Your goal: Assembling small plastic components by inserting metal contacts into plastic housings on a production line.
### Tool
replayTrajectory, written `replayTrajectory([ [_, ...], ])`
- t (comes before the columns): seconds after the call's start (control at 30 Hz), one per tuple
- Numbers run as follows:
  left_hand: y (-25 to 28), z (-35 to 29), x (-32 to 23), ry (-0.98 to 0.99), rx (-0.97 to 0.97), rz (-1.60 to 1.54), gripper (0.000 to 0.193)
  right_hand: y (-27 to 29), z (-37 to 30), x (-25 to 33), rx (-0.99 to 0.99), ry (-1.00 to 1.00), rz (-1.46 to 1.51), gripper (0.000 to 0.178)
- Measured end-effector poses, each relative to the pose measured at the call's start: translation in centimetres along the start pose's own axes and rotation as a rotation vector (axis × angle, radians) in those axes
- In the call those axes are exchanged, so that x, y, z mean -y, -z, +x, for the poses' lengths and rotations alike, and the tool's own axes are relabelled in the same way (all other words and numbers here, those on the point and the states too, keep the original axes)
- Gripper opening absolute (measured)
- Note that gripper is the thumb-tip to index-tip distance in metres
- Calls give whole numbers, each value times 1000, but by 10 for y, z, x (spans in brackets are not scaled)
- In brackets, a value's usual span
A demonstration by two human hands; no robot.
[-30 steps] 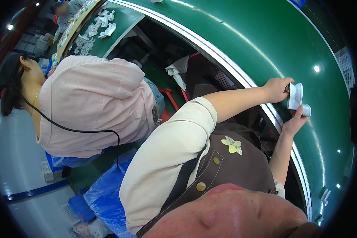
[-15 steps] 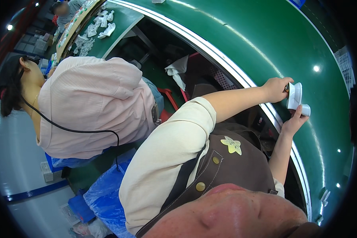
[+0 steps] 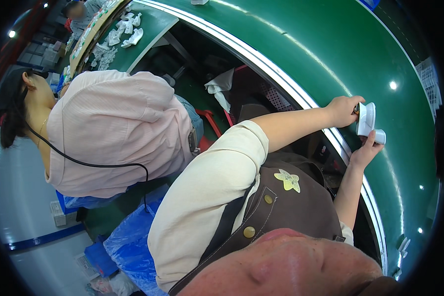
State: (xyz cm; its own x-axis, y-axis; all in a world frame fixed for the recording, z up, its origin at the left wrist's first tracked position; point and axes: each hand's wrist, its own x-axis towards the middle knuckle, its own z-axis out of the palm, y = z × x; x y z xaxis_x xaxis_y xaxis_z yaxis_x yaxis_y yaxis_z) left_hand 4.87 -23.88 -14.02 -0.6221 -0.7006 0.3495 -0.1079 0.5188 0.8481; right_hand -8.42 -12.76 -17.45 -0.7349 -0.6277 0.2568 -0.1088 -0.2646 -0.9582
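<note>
Over the green work surface, both of my hands meet at a white plastic part (image 3: 366,120) with a wide flared end and a smaller rounded end. My left hand (image 3: 344,111) is closed at the flared end, around a small dark thing (image 3: 356,109) mostly hidden by the fingers; its kind cannot be made out. Nearer to me, my right hand (image 3: 364,154) grips the smaller rounded end between thumb and fingers.
The green surface (image 3: 330,44) has a pale metal edge (image 3: 261,59). A co-worker in a pink top (image 3: 113,128) sits to my left, near several white parts (image 3: 128,29) on another table. A blue plastic bag (image 3: 133,241) and small white pieces (image 3: 403,246) also show.
The co-worker's head has shifted slightly. My hands and the white plastic part stay almost exactly where they were.
</note>
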Motion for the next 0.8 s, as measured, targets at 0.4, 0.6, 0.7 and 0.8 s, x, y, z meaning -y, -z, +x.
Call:
replayTrajectory([
  [0.4, 0, -1, -1, 5, -1, -4, 43, -2, -3, 3, -26, 0, -8, 36],
  [0.6, -2, -1, -2, 7, -2, -15, 41, -3, -4, 6, -38, 3, -24, 37],
  [0.7, -1, -2, -3, 18, -1, -15, 41, -2, -4, 6, -38, 18, -29, 38],
  [0.8, -3, -1, -3, 13, -2, -12, 41, -1, -4, 6, -36, 18, -33, 39],
])
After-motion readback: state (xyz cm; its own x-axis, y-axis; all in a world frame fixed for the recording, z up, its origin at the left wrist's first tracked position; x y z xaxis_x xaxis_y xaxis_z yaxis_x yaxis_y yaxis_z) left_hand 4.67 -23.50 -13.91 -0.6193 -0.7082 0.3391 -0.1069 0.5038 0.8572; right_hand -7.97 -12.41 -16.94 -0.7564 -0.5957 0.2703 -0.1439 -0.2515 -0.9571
